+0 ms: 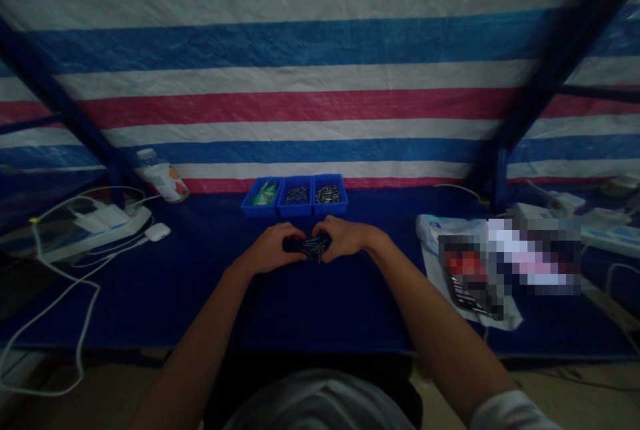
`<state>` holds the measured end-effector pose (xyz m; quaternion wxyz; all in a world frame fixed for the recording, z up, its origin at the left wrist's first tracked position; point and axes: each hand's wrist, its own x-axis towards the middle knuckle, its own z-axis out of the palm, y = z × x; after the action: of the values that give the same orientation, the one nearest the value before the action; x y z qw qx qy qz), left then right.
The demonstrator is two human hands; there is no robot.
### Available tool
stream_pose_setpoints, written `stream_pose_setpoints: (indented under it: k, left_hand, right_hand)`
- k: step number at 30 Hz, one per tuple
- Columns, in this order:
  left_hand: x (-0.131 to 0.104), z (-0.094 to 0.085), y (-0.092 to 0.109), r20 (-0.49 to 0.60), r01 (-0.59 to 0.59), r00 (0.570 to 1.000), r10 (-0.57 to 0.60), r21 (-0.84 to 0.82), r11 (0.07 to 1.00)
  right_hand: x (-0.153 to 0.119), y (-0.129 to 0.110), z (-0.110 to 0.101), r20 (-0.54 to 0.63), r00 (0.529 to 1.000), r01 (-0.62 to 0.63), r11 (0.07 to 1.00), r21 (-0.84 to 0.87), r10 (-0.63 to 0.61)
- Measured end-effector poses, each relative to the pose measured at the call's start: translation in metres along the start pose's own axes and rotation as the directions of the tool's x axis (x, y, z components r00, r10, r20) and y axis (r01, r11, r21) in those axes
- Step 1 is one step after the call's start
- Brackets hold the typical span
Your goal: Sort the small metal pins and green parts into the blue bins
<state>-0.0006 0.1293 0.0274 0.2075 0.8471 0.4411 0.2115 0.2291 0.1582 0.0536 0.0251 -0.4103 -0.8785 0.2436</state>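
Observation:
My left hand (273,248) and my right hand (343,238) are close together over the table, a little in front of the blue trays. Between them they grip a dark object with thin shiny metal pieces (315,247), each hand closed on one end of it. Its exact kind is too dim to make out. Just beyond stand three blue trays side by side: the left tray (245,208) has green and clear packets (265,195), while the middle tray (295,211) and the right tray (331,209) contain many small metal parts.
On the dark blue table (320,317), a labelled bottle (170,180) stands at the back left. A power strip (100,230) with white cables and a charger (157,232) lies on the left. At right are a plastic packet (433,227), partly blurred items and another power strip (610,233).

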Motion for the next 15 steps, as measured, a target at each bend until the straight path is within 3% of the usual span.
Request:
stream_pose_setpoints:
  k: [7, 15]
  left_hand:
    - [0.001, 0.002, -0.009, 0.025, 0.030, 0.999, -0.031, 0.041, 0.999]
    - [-0.004, -0.011, -0.011, 0.045, 0.105, 0.994, -0.104, -0.018, 0.994]
  right_hand:
    - [0.004, 0.001, 0.005, 0.004, 0.999, 0.044, 0.999, 0.019, -0.044]
    - [0.016, -0.014, 0.024, -0.139, 0.986, 0.101, 0.993, 0.062, -0.092]
